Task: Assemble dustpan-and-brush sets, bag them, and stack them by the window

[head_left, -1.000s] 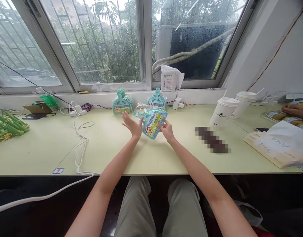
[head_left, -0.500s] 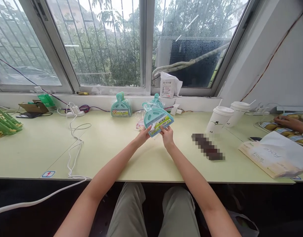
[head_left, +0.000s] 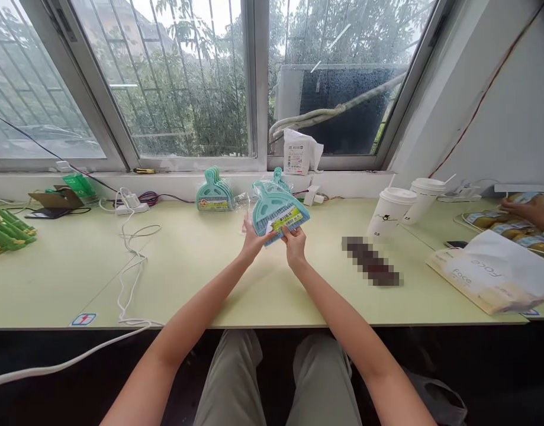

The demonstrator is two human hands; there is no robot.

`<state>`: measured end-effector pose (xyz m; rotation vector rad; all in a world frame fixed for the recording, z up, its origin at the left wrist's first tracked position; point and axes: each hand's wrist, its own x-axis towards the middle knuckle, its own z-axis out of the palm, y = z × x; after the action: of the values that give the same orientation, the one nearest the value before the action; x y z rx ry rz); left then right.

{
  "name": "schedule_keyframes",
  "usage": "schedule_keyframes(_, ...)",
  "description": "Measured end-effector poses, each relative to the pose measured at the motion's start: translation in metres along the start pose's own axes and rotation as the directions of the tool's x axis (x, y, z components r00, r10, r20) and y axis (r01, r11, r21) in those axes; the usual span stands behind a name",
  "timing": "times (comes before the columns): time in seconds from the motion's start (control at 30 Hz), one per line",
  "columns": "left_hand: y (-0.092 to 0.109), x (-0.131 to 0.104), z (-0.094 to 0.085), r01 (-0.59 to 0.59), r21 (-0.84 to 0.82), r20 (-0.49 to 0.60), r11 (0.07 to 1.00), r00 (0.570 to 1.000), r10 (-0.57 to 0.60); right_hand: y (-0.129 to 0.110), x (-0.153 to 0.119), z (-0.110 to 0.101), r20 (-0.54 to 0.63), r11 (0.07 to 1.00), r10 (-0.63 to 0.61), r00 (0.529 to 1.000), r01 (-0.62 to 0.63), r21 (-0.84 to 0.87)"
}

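Observation:
Between my hands, raised over the table, is a teal mini dustpan and brush set [head_left: 275, 207] in clear plastic, tilted, its yellow-green label toward me. My left hand [head_left: 253, 242] grips its lower left corner. My right hand [head_left: 295, 241] pinches the bottom edge, the thumb near the label. Behind it, partly hidden, another teal dustpan set [head_left: 278, 175] stands against the wall. To the left, several dustpan sets [head_left: 214, 192] stand upright in a row. Crumpled clear plastic [head_left: 244, 204] shows beside the held set.
White cables [head_left: 132, 254] run over the table's left side, near green-and-yellow items [head_left: 7, 231]. On the right are two lidded paper cups [head_left: 391, 210], a pixelated dark object [head_left: 373, 262] and a tissue pack [head_left: 489, 269]. Another person's hand [head_left: 527, 208] rests by packed round items [head_left: 507, 228].
The view has shifted slightly. Both hands keep hold of the dustpan set, and its clear plastic wrap stands out more at the upper left. The other person's hand has moved a little.

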<state>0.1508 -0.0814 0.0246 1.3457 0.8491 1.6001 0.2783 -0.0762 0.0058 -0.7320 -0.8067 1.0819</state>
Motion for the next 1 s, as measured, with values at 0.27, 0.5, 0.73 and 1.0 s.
schedule_keyframes(0.27,-0.009,-0.012,0.006,-0.161,0.05,-0.103,0.986,0.981,0.165,-0.001,-0.003,0.004,0.061,0.996,0.025,0.998,-0.03,0.082)
schedule_keyframes(0.5,-0.004,-0.016,0.014,-0.108,-0.024,-0.25,0.994,0.963,0.099,-0.005,-0.009,0.01,0.083,0.995,0.03,0.996,-0.037,0.087)
schedule_keyframes(0.73,-0.005,-0.009,0.011,-0.093,-0.153,-0.257,0.984,0.965,0.051,-0.003,-0.009,0.01,0.077,0.99,0.027,0.997,-0.038,0.138)
schedule_keyframes(1.0,-0.003,-0.013,0.015,-0.123,-0.172,-0.189,0.977,0.978,0.09,-0.007,-0.011,0.012,0.055,0.989,0.005,0.998,-0.013,0.145)
